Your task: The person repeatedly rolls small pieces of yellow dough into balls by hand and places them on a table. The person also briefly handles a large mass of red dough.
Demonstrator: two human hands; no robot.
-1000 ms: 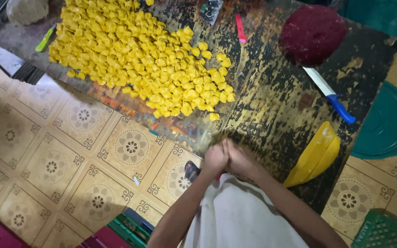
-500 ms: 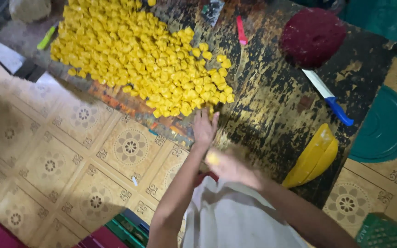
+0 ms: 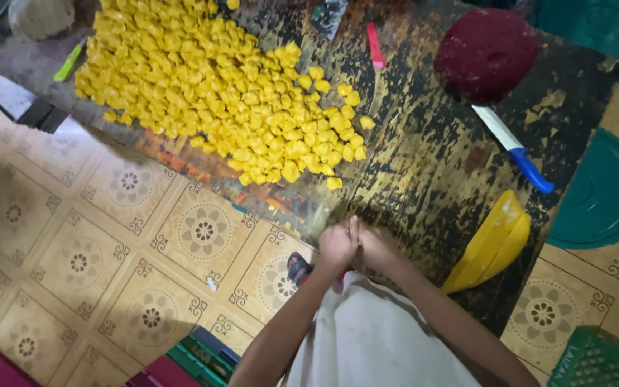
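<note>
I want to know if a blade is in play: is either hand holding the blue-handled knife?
No, the blue-handled knife lies on the dark table beside the maroon mound, apart from both hands pressed together at the near edge.

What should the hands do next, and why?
Probably reach out and set the piece beside the yellow pieces. The left hand and right hand are pressed together at the edge of the dark table, as if shaping something hidden between them, and the pile lies just ahead.

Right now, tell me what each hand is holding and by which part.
It cannot be told: the left hand and right hand are pressed together at the table's near edge, and anything between them is hidden.
</note>
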